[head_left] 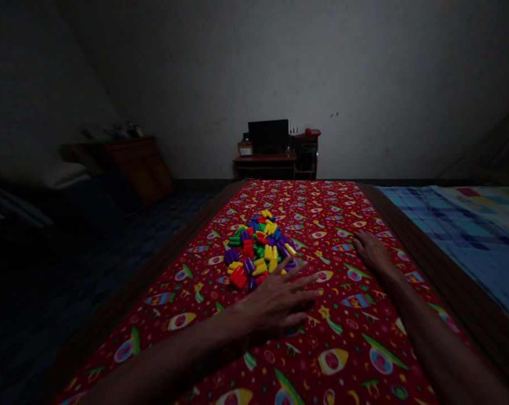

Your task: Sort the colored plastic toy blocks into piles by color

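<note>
A loose pile of small plastic pieces (258, 247) in red, yellow, green, blue and purple lies on the red patterned cloth (334, 349). They look like bundles of short rounded tubes; their exact kind I cannot make out. My left hand (280, 295) is at the near right edge of the pile, fingers spread and pointing right, its fingertips close to the nearest pieces. Over the right part of the cloth, apart from the pile, is my right hand (370, 250). Its fingers are stretched forward and nothing shows in them.
The cloth covers a long table with a brown border (444, 253). To the right lies a blue checked sheet (432, 225). Against the far wall stands a desk (265, 160) with a dark monitor (268, 136). A wooden cabinet (140, 169) stands at the left.
</note>
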Demonstrator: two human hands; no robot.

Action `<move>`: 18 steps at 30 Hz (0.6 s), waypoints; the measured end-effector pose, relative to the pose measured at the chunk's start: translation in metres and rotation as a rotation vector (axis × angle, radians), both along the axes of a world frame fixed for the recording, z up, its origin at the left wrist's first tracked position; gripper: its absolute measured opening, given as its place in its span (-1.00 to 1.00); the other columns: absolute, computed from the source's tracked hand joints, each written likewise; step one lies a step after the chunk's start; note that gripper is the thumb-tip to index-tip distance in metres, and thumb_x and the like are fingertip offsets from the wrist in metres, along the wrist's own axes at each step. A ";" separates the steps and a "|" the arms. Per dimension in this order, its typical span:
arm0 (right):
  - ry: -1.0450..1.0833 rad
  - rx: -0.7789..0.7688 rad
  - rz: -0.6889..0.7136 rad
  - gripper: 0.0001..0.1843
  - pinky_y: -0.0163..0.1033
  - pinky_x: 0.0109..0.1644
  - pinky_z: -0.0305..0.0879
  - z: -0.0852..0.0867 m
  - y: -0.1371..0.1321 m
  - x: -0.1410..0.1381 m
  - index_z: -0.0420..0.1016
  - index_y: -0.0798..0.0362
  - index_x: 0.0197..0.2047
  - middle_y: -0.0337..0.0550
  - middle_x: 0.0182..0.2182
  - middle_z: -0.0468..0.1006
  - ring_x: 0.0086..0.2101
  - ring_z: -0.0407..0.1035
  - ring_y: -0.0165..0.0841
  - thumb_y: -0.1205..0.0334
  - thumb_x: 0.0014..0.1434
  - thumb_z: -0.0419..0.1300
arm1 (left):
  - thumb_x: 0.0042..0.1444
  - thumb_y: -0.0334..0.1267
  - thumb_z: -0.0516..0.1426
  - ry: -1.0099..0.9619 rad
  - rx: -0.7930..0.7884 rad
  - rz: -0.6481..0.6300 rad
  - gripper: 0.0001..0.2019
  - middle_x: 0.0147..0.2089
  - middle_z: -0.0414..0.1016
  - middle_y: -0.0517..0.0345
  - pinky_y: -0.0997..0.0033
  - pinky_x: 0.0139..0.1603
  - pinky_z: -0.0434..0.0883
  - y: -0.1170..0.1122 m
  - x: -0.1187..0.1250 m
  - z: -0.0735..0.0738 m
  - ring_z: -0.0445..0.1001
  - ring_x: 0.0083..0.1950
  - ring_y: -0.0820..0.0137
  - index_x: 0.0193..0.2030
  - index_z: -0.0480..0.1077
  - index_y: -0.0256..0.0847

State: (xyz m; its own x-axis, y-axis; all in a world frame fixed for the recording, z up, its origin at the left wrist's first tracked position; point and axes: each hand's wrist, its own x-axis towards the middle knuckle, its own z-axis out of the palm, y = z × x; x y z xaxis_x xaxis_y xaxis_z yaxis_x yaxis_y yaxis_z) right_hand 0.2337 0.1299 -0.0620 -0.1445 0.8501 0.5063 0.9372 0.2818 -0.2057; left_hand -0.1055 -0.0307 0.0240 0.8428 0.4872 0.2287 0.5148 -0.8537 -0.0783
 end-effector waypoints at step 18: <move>0.004 -0.022 -0.029 -0.57 0.07 0.19 0.23 0.004 -0.002 -0.003 0.51 0.18 0.03 0.17 0.04 0.51 0.08 0.35 -0.06 0.20 0.28 -0.06 | 0.36 -0.13 -0.09 0.110 0.015 0.318 -0.60 0.30 0.35 0.09 -0.11 0.43 -0.23 0.073 -0.055 -0.007 0.12 0.40 0.16 0.25 0.30 -0.11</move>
